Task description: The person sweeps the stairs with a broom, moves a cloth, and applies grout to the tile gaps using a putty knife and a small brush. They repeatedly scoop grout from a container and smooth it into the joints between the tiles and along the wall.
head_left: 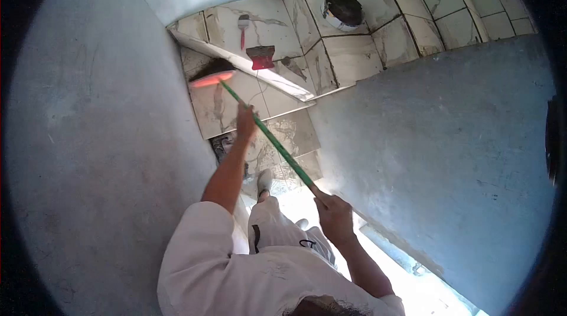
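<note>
The two walls, left (106, 139) and right (437, 139), stand close on each side. A wide swing could make the stick or a hand knock into one of them. The tile steps (236, 100) look dusty, and the floor (283, 136) by the shoe (265, 181) has pale smears on it. A foot could slip there, or trip on the step edge, if the person looks only at the broom (277, 146).

The broom's orange head is on the step just below the tools. The left hand (247, 126) is closed round the green stick nearer the head, and the right hand (335, 217) grips it near the top. If the left hand is too loose, the head could twist or bump the step edge.

The bucket (344, 10) sits one step higher. A hard bump could tip it, but the broom is well apart from it. The red scraper (260, 57) is at the step's edge, so a small knock could drop it. The little brush (243, 31) and the gray tool (292, 68) could get pushed too.
</note>
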`<action>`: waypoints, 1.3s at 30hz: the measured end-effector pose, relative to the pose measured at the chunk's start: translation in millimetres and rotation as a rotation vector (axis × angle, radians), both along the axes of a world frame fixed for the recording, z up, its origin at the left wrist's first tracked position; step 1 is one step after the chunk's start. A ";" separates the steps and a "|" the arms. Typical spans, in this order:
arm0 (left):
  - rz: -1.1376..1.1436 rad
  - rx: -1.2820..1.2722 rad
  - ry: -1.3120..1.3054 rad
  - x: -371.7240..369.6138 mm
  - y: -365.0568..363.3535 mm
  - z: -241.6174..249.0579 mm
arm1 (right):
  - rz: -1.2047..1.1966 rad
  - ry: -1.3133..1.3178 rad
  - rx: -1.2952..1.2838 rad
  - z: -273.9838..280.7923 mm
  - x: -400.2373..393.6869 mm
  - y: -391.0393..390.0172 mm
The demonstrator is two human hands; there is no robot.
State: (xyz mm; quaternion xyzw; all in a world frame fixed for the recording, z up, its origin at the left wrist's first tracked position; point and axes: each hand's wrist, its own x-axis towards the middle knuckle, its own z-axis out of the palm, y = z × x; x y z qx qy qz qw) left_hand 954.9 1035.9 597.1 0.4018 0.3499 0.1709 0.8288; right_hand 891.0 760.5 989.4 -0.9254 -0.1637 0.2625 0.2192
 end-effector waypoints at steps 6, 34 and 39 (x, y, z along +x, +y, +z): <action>-0.557 0.827 0.126 -17.3 -222.0 62.6 | -0.319 0.105 -0.374 114.9 -35.8 -80.8; -1.152 1.293 0.041 10.5 -262.9 100.1 | -0.303 -0.174 -0.302 97.8 -67.8 -134.9; -0.824 1.115 -0.059 -18.0 -296.4 158.0 | -0.314 -0.243 -0.347 153.6 -90.2 -148.5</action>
